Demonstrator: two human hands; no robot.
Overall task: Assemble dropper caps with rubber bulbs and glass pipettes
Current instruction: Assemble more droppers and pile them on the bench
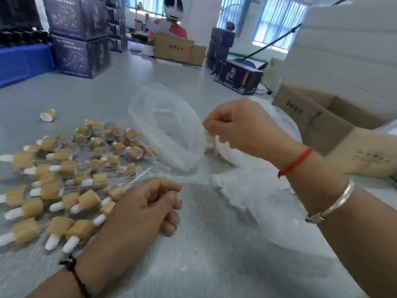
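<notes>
A pile of assembled droppers (64,181), tan caps with white rubber bulbs and clear glass pipettes, lies on the table at the left. Several empty tan caps (111,132) sit at its far edge, and one cap (48,115) lies apart. My left hand (146,209) rests on the table beside the pile with its fingers curled and thumb against forefinger; whether it holds anything is hidden. My right hand (242,127) hovers over a clear plastic bag (165,123), thumb and forefinger pinching what looks like a thin glass pipette (212,140), blurred.
More crumpled clear plastic (257,201) lies on the white foam sheet (214,254) under my right forearm. Open cardboard boxes (322,117) stand at the right, with white foam blocks (348,39) above them. Dark printed cartons (79,39) are stacked at the far left. A person (171,18) sits across the table.
</notes>
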